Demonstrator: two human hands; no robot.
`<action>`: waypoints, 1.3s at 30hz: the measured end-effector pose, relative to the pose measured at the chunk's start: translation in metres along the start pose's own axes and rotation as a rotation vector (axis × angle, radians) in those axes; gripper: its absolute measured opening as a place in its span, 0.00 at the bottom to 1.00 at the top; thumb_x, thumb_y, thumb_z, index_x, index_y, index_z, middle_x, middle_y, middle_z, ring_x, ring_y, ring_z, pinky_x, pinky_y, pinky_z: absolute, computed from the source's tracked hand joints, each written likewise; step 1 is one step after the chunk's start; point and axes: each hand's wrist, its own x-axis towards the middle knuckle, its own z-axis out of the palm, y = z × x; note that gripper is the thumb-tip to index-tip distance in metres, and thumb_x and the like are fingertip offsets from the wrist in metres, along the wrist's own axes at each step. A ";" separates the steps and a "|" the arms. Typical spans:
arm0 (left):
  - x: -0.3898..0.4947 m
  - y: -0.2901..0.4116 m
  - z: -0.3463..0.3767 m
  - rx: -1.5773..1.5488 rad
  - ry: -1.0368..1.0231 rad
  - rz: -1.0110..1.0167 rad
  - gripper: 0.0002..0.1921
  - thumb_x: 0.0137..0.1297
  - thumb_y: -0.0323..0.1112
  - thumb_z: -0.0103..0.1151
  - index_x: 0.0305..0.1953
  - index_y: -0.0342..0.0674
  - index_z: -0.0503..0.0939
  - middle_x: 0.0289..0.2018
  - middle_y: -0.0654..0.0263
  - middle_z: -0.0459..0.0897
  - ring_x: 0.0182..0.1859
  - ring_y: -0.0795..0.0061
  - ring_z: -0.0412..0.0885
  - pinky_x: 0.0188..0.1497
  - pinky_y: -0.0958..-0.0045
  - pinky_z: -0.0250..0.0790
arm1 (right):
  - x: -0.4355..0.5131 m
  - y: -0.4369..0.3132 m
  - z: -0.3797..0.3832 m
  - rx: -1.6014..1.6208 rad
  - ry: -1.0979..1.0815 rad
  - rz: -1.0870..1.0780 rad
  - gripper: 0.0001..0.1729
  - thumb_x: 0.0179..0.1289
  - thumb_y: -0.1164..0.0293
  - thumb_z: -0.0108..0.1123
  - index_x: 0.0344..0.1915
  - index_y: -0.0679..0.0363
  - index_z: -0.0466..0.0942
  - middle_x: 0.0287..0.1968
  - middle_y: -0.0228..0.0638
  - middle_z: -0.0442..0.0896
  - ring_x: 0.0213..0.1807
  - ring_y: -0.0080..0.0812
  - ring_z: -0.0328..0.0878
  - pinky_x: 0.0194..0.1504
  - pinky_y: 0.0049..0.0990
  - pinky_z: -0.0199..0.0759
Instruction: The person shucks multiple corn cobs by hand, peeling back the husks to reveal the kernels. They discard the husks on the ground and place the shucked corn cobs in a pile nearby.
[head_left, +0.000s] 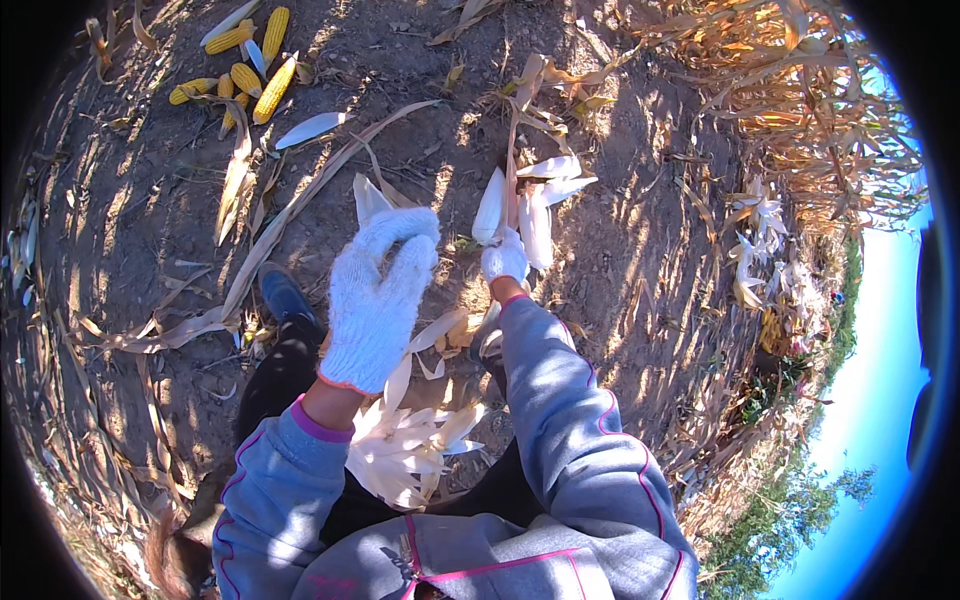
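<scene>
My left hand (386, 292), in a white knit glove, is raised in front of me with curled fingers and the thumb bent toward them. The pale tip of a corn husk (369, 199) shows just beyond its knuckles; whether the hand holds it is unclear. Lower down, near the ground, my gloved right hand (505, 256) is at the lower ends of a dry corn stalk (512, 161) and a white-husked corn ear (490, 206). Its fingertips are hidden. Another husked ear (535, 229) lies just right of it, below peeled-looking white husks (555, 178).
Bare yellow corn cobs (274, 88) lie in a loose group at upper left. Loose husks (409, 450) are heaped between my legs. A long dry leaf (277, 225) crosses the soil. Standing dry corn (810, 97) and husk piles (787, 292) line the right. My shoe (286, 292) is at left.
</scene>
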 end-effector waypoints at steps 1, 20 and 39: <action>0.000 0.001 0.002 -0.015 -0.003 -0.030 0.10 0.69 0.27 0.53 0.49 0.33 0.80 0.42 0.64 0.82 0.40 0.80 0.78 0.43 0.77 0.73 | 0.011 0.012 -0.004 0.105 0.127 0.030 0.21 0.58 0.66 0.58 0.52 0.60 0.76 0.42 0.50 0.84 0.45 0.54 0.82 0.49 0.45 0.75; 0.006 -0.002 0.020 -0.081 -0.078 -0.290 0.11 0.70 0.27 0.53 0.51 0.30 0.78 0.44 0.64 0.79 0.40 0.80 0.79 0.44 0.77 0.75 | 0.069 0.049 -0.038 -0.440 -0.337 0.080 0.38 0.55 0.42 0.62 0.56 0.60 0.78 0.49 0.53 0.85 0.52 0.49 0.83 0.54 0.40 0.76; 0.002 0.005 0.016 0.017 -0.118 -0.354 0.10 0.69 0.26 0.53 0.48 0.30 0.79 0.42 0.63 0.79 0.38 0.80 0.78 0.42 0.76 0.72 | 0.099 0.012 0.006 0.028 0.284 0.044 0.17 0.61 0.62 0.59 0.48 0.57 0.79 0.47 0.45 0.82 0.50 0.50 0.79 0.53 0.43 0.72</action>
